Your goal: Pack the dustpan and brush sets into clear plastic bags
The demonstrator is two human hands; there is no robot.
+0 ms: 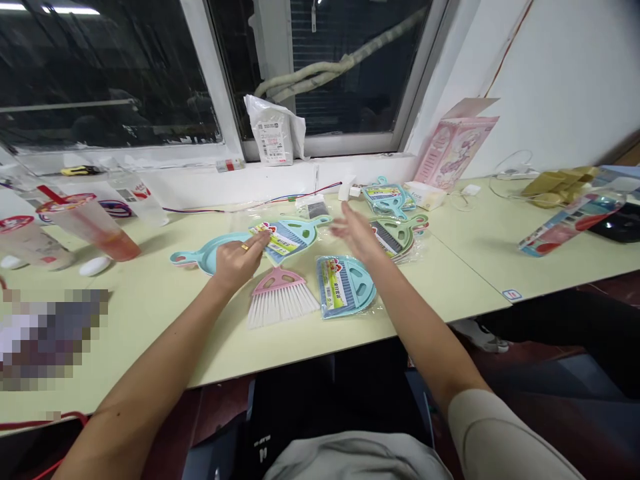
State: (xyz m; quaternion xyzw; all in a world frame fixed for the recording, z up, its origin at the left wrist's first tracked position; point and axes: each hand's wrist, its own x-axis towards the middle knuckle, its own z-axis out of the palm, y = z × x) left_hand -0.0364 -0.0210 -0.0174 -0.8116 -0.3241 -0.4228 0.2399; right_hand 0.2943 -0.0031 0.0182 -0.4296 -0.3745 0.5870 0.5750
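Observation:
My left hand rests on the table with its fingers curled and pinching the label end of a packaged teal dustpan set. My right hand hovers open above the table, fingers spread and slightly blurred, beside a green packaged dustpan set. A loose pink hand brush with white bristles lies just in front of my left hand. A blue packaged set lies to the brush's right. An empty teal dustpan sits under my left hand's far side.
Another packaged set and a pink box stand near the window. Plastic drink cups lie at the left. A white bag leans on the sill. Packaged items and a yellow object sit at the right.

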